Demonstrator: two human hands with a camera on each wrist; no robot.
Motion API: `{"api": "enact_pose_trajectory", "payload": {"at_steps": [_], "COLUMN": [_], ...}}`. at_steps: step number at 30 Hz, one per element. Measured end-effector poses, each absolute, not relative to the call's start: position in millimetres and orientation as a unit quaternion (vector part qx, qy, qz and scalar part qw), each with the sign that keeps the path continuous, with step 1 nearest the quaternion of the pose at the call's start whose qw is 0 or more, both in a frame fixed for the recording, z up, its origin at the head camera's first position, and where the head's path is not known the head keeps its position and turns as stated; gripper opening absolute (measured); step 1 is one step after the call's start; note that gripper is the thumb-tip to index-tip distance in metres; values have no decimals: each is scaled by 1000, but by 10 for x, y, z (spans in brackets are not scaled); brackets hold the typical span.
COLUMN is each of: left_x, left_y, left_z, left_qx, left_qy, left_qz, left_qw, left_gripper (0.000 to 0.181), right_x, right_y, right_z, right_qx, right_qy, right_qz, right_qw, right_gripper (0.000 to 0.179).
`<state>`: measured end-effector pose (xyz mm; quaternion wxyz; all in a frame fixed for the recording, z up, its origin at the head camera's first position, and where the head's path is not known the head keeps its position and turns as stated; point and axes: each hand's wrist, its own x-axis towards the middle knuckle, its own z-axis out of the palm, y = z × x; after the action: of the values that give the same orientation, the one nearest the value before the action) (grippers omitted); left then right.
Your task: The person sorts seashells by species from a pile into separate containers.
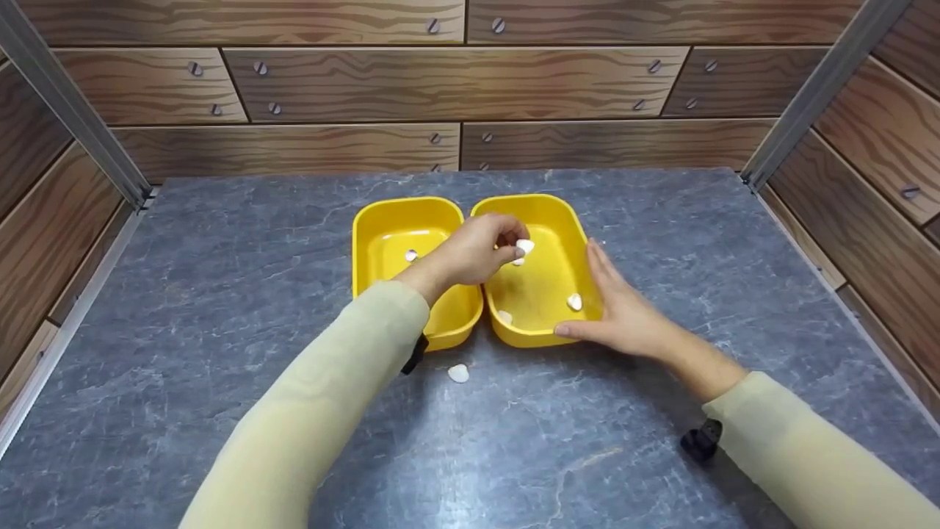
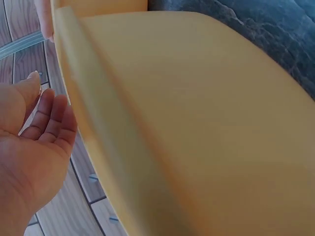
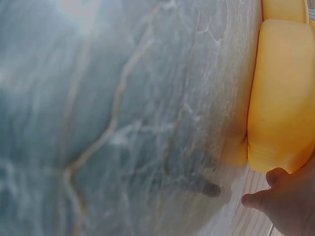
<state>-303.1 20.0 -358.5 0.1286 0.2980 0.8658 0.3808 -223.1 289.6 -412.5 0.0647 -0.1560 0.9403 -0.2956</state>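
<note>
My left hand reaches over the right yellow container and pinches a small white seashell between thumb and fingers. Another white piece shows just below the fingertips; whether it is held or lies lower cannot be told. At the right container's near right corner, my right hand rests with straight fingers along the outer wall and the thumb on the front rim. Inside that container lie a white shell and a paler one. The left wrist view shows the left hand beside a yellow wall.
Close against it stands the left yellow container, partly hidden by the left arm, with a small shiny whitish piece inside. A white shell lies in front on the grey marbled table. Wood-patterned walls enclose the table.
</note>
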Motion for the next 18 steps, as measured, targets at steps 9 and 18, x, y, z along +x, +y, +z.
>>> {"api": "enact_pose_trajectory", "payload": {"at_steps": [9,18], "left_x": [-3039,-3040], "left_y": [235,196], "left_z": [-3600,-3523], "left_qx": [289,287], "left_qy": [870,876], "left_qz": [380,374], "left_qw": [126,100], "left_gripper": [24,33], "right_x": [-2220,-2224], "right_y": [2890,2895], "right_z": [-4102,-4114], "right_qx": [-152,-153], "right_qy": [941,940], "right_qz": [-294,-296], "right_qw": [68,71], "right_gripper": [134,134]}}
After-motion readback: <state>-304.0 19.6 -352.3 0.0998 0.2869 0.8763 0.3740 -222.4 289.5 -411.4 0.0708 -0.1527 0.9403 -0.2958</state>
